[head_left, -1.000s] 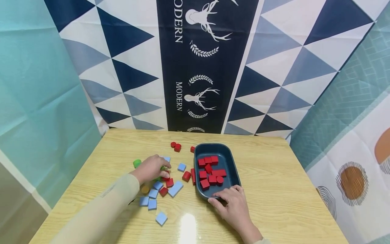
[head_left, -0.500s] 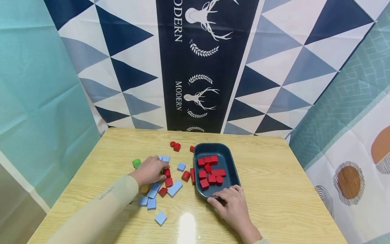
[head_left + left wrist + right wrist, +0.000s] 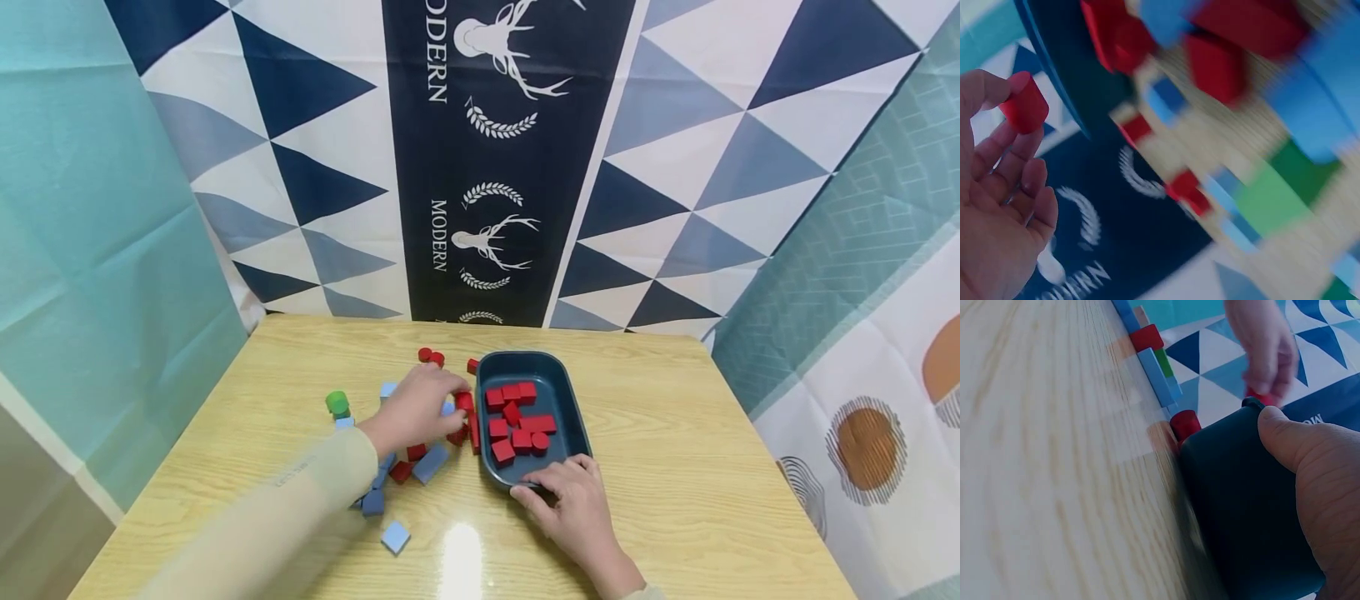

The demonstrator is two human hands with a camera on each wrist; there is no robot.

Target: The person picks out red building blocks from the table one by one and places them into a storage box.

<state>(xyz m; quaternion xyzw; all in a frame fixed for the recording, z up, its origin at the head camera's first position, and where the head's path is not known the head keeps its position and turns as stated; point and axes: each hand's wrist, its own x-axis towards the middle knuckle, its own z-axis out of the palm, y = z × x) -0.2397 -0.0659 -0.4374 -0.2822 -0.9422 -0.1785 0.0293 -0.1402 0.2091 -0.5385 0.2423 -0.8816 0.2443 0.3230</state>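
Green pieces [image 3: 337, 403]: well left of the tray, on the tabletop.
Blue blocks [image 3: 372, 502]: left of the tray toward the near side, partly hidden by the sleeve [image 3: 330, 475].
Pale blue block [image 3: 396, 537]: alone, left of the tray and nearer than its near end.
Red block [image 3: 401, 472]: left of the tray, just beside the long blue block [image 3: 431, 463].
Left hand [image 3: 416, 408]: left of the tray; thumb and index finger pinch the red cylinder [image 3: 1025, 106], other fingers loosely bent.
Red cylinder: held just left of the tray's left rim.
Long red block [image 3: 474, 433]: along the tray's left wall; contact cannot be told.
Tray [image 3: 555, 396]: dark teal, with red pieces [image 3: 522, 440] inside.
Right hand [image 3: 573, 504]: grips the tray's near rim, fingers over the edge.
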